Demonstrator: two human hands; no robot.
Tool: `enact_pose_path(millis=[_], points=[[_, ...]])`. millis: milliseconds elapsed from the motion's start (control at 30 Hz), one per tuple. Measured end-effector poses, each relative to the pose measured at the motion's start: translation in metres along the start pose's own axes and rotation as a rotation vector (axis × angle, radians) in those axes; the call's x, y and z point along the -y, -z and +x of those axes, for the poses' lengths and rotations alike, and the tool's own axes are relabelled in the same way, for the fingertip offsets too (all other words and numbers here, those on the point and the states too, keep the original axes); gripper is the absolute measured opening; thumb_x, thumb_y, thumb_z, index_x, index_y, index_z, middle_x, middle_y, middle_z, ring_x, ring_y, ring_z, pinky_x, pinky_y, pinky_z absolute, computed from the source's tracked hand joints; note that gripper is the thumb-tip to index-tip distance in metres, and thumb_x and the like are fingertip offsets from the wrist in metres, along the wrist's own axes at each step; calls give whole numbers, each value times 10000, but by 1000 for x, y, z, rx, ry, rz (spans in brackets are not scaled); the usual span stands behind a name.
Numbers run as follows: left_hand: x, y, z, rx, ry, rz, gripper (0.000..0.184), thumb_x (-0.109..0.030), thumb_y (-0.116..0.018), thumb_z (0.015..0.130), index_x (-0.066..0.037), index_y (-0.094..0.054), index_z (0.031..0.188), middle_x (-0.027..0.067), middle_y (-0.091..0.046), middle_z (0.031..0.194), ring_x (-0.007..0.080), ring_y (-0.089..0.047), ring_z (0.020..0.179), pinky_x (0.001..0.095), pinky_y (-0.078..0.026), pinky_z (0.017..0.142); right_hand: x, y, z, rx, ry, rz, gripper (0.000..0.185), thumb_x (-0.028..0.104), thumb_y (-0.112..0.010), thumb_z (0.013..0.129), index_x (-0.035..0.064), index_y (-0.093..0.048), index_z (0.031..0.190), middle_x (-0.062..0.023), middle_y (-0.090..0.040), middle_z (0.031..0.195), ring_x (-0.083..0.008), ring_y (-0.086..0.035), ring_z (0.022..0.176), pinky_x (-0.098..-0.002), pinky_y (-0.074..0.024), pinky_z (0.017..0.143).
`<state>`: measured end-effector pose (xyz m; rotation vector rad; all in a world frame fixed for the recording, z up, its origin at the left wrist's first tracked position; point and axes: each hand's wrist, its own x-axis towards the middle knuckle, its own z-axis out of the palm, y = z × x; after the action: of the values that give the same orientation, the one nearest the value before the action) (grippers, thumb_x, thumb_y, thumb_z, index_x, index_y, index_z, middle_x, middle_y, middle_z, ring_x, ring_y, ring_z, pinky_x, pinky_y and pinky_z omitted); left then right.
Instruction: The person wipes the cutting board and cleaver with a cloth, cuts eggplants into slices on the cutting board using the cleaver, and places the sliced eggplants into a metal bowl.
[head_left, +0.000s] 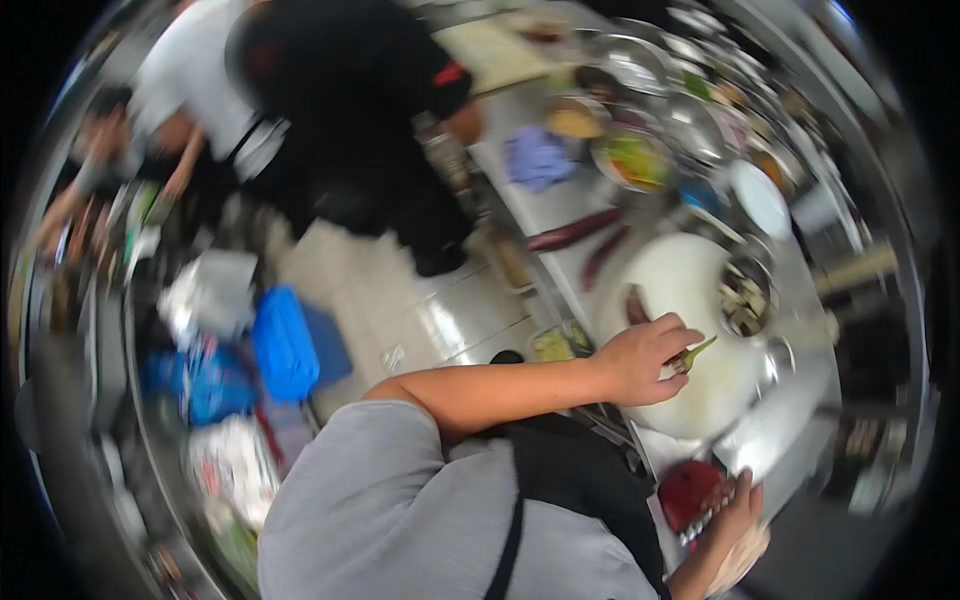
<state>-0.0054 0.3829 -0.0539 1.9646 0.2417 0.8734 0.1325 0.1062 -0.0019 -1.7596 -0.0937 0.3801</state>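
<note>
Over a white board [680, 275], left hand [650, 362] pinches a green stem [704, 346]; right hand [735, 525] blurred, grip unclear.

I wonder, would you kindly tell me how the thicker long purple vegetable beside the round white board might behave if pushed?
The thicker purple vegetable would probably roll if pushed sideways, since its body looks long and rounded. It may slide too, as the metal counter looks smooth. It seems fairly stiff, lying nearly straight, though blur limits certainty.

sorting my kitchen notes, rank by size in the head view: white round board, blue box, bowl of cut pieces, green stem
1. White round board
2. Blue box
3. Bowl of cut pieces
4. Green stem, as far as it shows
</note>
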Motion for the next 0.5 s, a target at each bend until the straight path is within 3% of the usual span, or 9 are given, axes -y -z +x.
enact_pose_path(millis=[100, 167, 233, 267, 333, 367, 433, 467, 500], points=[[55, 61, -95, -92, 315, -32, 396, -126, -752, 763, -24, -700, 1142, 126, -638, 1083, 247, -675, 958, 355, -559, 829, -19, 9, 23, 123, 84, -131, 218, 221, -664, 1006, 53, -528, 976, -8, -473, 617, -100, -443, 427, -266, -377, 366], [100, 88, -189, -362, 605, 92, 315, -108, -746, 758, -7, -720, 1055, 125, -678, 984, 214, -682, 887, 340, -562, 785, -13, 4, 30, 207, 97, -202, 234, 226, -680, 999, 44, -533, 988, -2, -478, 635, -87, -442, 443, -257, -371, 376], [160, 86, -321, -872, 983, 75, 234, -148, -792, 714, -8, -714, 884, 105, -699, 776, 209, -651, 667, 350, -545, 619, 6, 3, 31, 229, -35, -324, 268, 161, -663, 968, -41, -608, 1135, -144, -654, 804, -221, -612, 679, -322, -492, 579], [151, 100, -382, -923, 1229, -114, 180, -103, -733, 789, -21, -698, 946, 55, -668, 776, 146, -629, 639, 320, -527, 573, -4, 10, 52, 305, 87, -378, 250, 144, -633, 998, -69, -601, 1126, -133, -646, 766, -192, -594, 606, -307, -473, 493], [123, 96, -493, -1378, 1347, -244, 101, -96, -628, 851, -28, -673, 911, 26, -607, 688, 161, -610, 585, 316, -501, 511, 11, -6, 51, 282, 120, -442, 286, 145, -646, 988, -92, -588, 1137, -134, -650, 771, -201, -600, 608, -320, -489, 500], [112, 92, -561, -1425, 1371, -170, 147, -126, -598, 883, -21, -667, 957, 75, -645, 765, 196, -646, 619, 314, -524, 543, 15, -11, 48, 223, 140, -492, 324, 147, -659, 978, -116, -575, 1148, -136, -653, 775, -211, -605, 611, -333, -504, 508], [57, 88, -630, -1890, 1375, -199, 220, -207, -614, 926, -7, -670, 1000, 139, -690, 896, 249, -702, 739, 327, -543, 600, 13, -7, 58, 259, 139, -488, 317, 129, -651, 982, -108, -573, 1177, -164, -650, 779, -216, -597, 585, -323, -508, 500], [39, 87, -653, -2110, 1419, -106, 252, -238, -619, 933, -25, -708, 1033, 148, -729, 900, 273, -729, 767, 474, -575, 638, 13, -13, 55, 296, 167, -367, 249, 177, -664, 993, -29, -557, 1084, -80, -566, 713, -144, -522, 523, -284, -434, 444], [16, 93, -652, -2195, 1650, -80, 288, -265, -645, 932, -41, -681, 1109, 140, -736, 1005, 292, -731, 891, 495, -574, 737, 10, -11, 51, 311, 196, -233, 221, 224, -676, 1003, 50, -541, 990, 4, -483, 646, -73, -446, 461, -246, -360, 389]])
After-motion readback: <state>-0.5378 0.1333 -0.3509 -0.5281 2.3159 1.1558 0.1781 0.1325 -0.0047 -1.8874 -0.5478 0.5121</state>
